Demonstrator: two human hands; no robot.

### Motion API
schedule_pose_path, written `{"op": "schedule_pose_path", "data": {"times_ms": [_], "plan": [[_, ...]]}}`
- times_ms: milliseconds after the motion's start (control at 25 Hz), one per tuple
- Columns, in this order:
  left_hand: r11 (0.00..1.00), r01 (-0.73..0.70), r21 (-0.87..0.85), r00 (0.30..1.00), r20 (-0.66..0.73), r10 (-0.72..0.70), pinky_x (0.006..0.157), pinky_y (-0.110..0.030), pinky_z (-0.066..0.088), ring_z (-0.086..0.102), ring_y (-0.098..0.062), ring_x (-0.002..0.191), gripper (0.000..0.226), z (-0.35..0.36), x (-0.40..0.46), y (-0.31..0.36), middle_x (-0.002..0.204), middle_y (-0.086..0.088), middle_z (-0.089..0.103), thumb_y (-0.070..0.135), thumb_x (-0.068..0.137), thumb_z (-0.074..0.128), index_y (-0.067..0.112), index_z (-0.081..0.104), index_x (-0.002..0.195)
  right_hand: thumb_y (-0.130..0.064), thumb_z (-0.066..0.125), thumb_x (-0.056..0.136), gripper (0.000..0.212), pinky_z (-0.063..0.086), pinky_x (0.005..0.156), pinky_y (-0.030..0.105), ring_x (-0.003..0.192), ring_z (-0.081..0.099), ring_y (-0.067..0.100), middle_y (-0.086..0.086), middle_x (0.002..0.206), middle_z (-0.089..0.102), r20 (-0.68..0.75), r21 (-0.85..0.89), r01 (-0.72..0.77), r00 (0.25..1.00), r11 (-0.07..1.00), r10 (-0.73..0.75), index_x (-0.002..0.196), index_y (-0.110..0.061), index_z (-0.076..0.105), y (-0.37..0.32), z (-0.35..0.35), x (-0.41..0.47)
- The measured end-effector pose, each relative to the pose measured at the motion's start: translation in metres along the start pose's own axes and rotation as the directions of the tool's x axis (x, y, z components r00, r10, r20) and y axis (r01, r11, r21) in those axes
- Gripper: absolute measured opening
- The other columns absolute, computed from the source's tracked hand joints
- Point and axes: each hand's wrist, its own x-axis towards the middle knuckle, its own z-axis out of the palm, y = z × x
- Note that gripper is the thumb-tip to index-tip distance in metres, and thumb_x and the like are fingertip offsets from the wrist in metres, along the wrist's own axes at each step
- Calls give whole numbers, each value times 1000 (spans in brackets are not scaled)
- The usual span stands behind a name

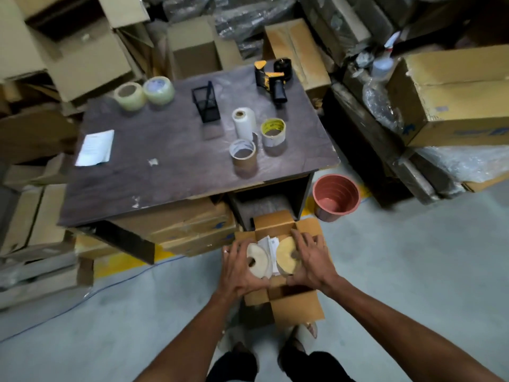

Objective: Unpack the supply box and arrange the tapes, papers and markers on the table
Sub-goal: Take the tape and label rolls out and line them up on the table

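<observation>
- Left hand (239, 267) grips a pale cream tape roll (257, 260) over the open brown cardboard box (296, 307) on the floor.
- Right hand (309, 260) clasps a yellow-tan tape roll (286, 256), at 3 o'clock from the cream one.
- White papers (270, 244) lie between both rolls.

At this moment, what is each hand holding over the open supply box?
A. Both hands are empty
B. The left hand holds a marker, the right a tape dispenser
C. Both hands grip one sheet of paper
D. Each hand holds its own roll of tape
D: the left hand grips a whitish tape roll and the right hand a yellowish tape roll, both over the open supply box.
</observation>
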Motion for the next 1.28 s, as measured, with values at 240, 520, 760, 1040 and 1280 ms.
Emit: {"op": "schedule_pose_path", "data": {"times_ms": [240, 520, 760, 1040, 1280], "plan": [[970, 37, -240, 987, -145, -73, 111, -37, 30, 43, -14, 130, 123, -64, -29, -14, 140, 6, 47, 59, 45, 83, 26, 28, 150, -66, 74, 40, 111, 45, 91, 44, 111, 38, 27, 4, 122, 40, -108, 161, 106, 990, 981, -89, 137, -24, 37, -60, -28, -2], [906, -37, -423, 909, -391, -146, 99, -40, 48, 54, -12, 120, 111, -134, -44, -48, 130, 12, 56, 48, 40, 89, 35, 40, 139, -52, 86, 47, 118, 45, 95, 22, 110, 45, 13, -3, 122, 36, -260, 372, 237, 955, 898, -144, 149, -21, 36, -125, -56, 9], [862, -95, -499, 861, -475, -180, 83, -27, 56, 61, -7, 102, 101, -192, -42, -87, 114, 14, 61, 41, 37, 92, 31, 49, 128, -44, 89, 49, 124, 34, 95, 12, 118, 44, 9, -1, 133, 42, -364, 416, 352, 909, 838, -201, 155, -24, 28, -189, -78, 25], [776, -122, -619, 749, -570, -337, 85, -25, 57, 62, -1, 106, 98, -238, -35, -125, 117, 15, 65, 50, 38, 93, 23, 62, 126, -40, 90, 52, 109, 45, 102, 31, 121, 49, 12, -4, 134, 49, -486, 477, 417, 859, 773, -163, 148, -25, 41, -264, -89, 41], [794, -97, -600, 714, -597, -364, 85, -29, 57, 64, -1, 101, 92, -269, -12, -161, 112, 14, 67, 55, 35, 92, 22, 68, 118, -43, 88, 52, 104, 42, 97, 22, 115, 51, 10, -9, 129, 51, -510, 439, 478, 830, 761, -227, 145, -22, 46, -310, -105, 84]]}}
